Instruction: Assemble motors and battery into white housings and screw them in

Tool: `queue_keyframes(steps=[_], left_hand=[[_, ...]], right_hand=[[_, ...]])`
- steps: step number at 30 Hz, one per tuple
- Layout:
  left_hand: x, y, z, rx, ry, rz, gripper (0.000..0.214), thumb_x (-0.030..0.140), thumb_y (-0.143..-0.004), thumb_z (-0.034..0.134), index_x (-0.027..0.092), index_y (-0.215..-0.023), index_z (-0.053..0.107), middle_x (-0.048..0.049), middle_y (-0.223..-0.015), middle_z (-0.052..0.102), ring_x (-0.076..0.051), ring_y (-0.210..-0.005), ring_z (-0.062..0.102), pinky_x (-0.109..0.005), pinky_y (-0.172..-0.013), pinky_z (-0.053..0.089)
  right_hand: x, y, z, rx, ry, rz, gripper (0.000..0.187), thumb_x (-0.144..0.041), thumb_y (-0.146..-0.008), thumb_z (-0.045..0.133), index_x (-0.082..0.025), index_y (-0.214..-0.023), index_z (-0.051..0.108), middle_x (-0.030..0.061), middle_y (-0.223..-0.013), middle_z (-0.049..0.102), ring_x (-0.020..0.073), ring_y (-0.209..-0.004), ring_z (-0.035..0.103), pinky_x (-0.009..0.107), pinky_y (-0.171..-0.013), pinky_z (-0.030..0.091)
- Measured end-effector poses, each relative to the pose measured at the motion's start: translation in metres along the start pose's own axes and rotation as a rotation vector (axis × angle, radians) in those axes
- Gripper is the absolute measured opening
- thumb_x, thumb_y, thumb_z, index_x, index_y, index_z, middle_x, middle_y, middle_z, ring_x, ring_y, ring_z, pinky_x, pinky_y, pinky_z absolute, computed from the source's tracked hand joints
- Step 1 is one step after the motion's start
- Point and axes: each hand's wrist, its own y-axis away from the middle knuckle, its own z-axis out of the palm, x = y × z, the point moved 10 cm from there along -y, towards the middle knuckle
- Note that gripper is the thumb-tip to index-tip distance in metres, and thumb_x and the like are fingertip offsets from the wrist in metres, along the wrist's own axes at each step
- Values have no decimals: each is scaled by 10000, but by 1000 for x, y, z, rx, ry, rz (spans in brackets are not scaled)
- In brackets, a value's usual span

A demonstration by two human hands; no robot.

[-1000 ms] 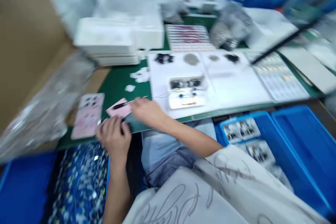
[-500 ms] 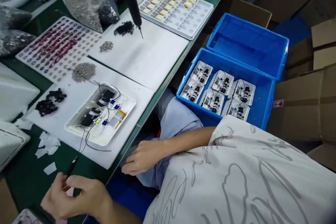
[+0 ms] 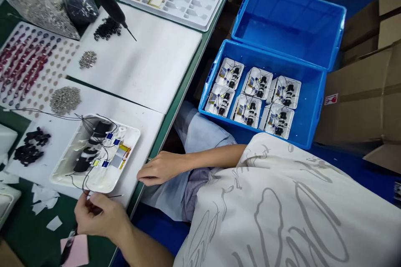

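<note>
My left hand [image 3: 98, 217] is closed at the near edge of the white sheet, fingertips pinched by a thin black wire [image 3: 94, 194]. A black pen-like tool [image 3: 67, 244] runs down out of the fist over a pink card [image 3: 79, 250]. Just above lies a white tray [image 3: 65, 171] with black parts, small blue pieces and wires. My right hand [image 3: 159, 169] rests at the table edge [image 3: 175, 104], fingers loosely stretched left and holding nothing.
Piles of black rings [image 3: 29, 150] and silver parts [image 3: 64, 99] lie on white sheets. A compartment tray [image 3: 200, 4] sits at the back. A blue bin [image 3: 308, 104] holds several wired trays; an empty one [image 3: 288, 21] and cardboard boxes [image 3: 363, 91] stand behind.
The view has swung from the table's left end toward the blue bins. My left hand moved up to the white tray's near edge; my right hand came off the table and rests at its edge.
</note>
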Motion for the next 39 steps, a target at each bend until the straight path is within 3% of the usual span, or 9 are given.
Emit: queue_keyframes(steps=[7, 17, 23, 30, 39], left_hand=[[3, -1, 3, -36, -74, 21, 600, 367, -903, 558, -64, -1268, 759, -314, -1094, 783, -466, -1015, 774, -478, -744, 554], [-3, -2, 5, -17, -98, 25, 606, 390, -893, 540, -46, -1241, 778, -302, -1090, 792, -458, -1010, 780, -502, -779, 581], [-4, -1, 6, -27, -107, 20, 654, 414, -876, 524, -75, -1234, 769, -302, -1066, 778, -446, -998, 775, -476, -770, 570], [-3, -1, 4, -15, -81, 11, 544, 388, -801, 580, 44, -1160, 802, -158, -876, 738, -351, -854, 725, -420, -724, 516], [3, -1, 2, -33, -71, 5, 478, 379, -778, 599, 88, -1107, 787, -131, -831, 694, -335, -818, 691, -422, -712, 493]], right_hand=[[-4, 1, -1, 59, 17, -19, 490, -337, -1154, 264, -176, -1207, 724, -8, -1159, 761, 57, -995, 692, 241, -688, 429], [-1, 2, 4, 91, -6, -44, 548, -354, -1156, 216, -175, -1259, 724, -11, -1207, 759, 66, -1024, 700, 245, -708, 466], [-2, 2, 0, 93, 16, -30, 533, -341, -1157, 214, -189, -1233, 719, -17, -1163, 764, 50, -1000, 699, 242, -672, 417], [-1, 1, 1, 114, 21, -23, 456, -340, -1150, 287, -193, -1204, 715, -24, -1133, 766, 39, -963, 693, 241, -637, 397], [2, 0, 2, 153, -15, -17, 366, -347, -1138, 365, -205, -1185, 700, -7, -1105, 764, 39, -913, 697, 217, -606, 359]])
